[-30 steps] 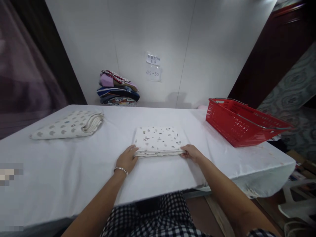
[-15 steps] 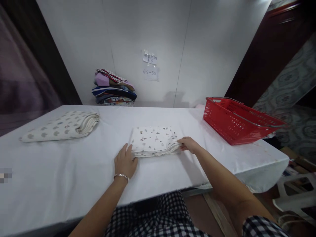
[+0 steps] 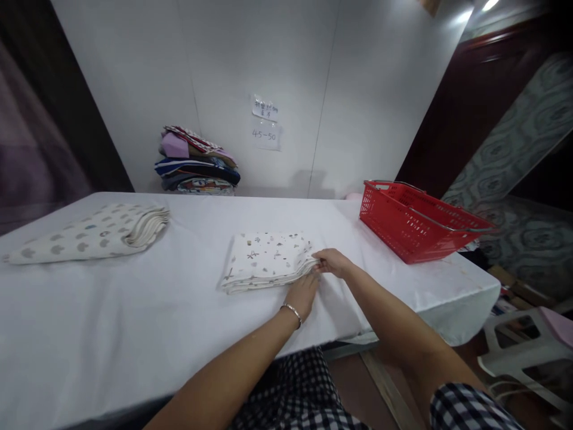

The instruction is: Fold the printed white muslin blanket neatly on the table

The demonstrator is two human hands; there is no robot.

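In the head view, a folded white cloth printed with small dark and brown motifs (image 3: 265, 260) lies flat near the middle of a table covered in smooth white fabric (image 3: 134, 322). The cloth is a soft, squarish stack of several layers, its layered edges showing along the near side and at the right corner. The right hand (image 3: 332, 263) pinches that right corner, fingers closed on the layers. The left hand (image 3: 303, 292), with a thin silver bangle (image 3: 292, 312) at the wrist, reaches across to the same near right edge; its fingertips touch the cloth, but whether they grasp it cannot be told.

On the table's left end lies a larger folded cream cloth with grey blotchy prints (image 3: 89, 233), its rounded folds facing right. At the far right stands a red plastic lattice basket with metal handles (image 3: 414, 221), tilted slightly. Against the smooth white wall panel (image 3: 358, 89) sits a pile of folded multicoloured textiles (image 3: 194, 161), beside two small paper notes (image 3: 265, 122) stuck to the wall. Checked black-and-white clothing (image 3: 304, 394) shows at the bottom.
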